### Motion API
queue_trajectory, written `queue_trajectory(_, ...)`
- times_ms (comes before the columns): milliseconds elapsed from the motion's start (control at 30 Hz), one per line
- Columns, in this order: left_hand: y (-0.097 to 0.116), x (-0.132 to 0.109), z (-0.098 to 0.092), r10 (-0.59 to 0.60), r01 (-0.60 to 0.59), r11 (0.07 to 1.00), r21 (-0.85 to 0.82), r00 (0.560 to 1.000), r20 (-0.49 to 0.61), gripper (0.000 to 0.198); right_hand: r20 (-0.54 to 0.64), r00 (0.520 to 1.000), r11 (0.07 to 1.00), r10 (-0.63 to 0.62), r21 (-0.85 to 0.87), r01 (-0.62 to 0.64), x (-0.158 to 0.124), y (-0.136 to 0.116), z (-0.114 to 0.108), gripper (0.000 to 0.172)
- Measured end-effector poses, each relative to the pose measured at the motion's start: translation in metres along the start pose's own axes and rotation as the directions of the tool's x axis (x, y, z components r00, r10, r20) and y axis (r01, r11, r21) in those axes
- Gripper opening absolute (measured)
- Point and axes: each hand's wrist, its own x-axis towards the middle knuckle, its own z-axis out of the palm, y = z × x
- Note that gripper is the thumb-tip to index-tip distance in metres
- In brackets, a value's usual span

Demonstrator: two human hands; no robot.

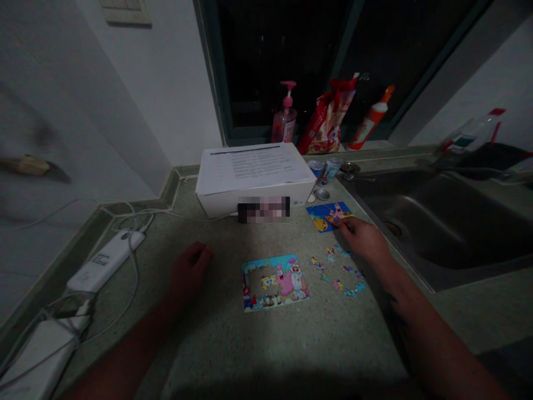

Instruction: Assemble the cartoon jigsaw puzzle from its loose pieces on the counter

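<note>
On the counter lies a partly assembled jigsaw puzzle (287,280) with cartoon figures and a gap in its upper left part. To its left my left hand (192,269) rests with curled fingers; nothing shows in it. My right hand (366,239) has its fingertips closed at the near right edge of a blue picture card (320,218), hiding that corner. The card shows a yellow and a pink cartoon figure. Loose puzzle pieces (353,290) lie scattered between the assembled puzzle and my right forearm, some in small clusters.
Behind the puzzle stands a white box (254,172) with a printed sheet on top. A steel sink (416,222) is at the right. Power strips (106,258) and cables lie left. A pump bottle (284,122), a red bag (328,119) and cups (330,171) stand at the back.
</note>
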Motion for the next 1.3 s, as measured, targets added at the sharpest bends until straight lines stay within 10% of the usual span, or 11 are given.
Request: queue_trajectory(1300, 0.004, 0.001, 0.007, 0.049, -0.048, 0.998, 0.042, 0.998, -0.031, 0.043, -0.024, 0.998, 0.991, -0.062, -0.118, 0.059, 0.010, -0.026, -0.016, 0.041)
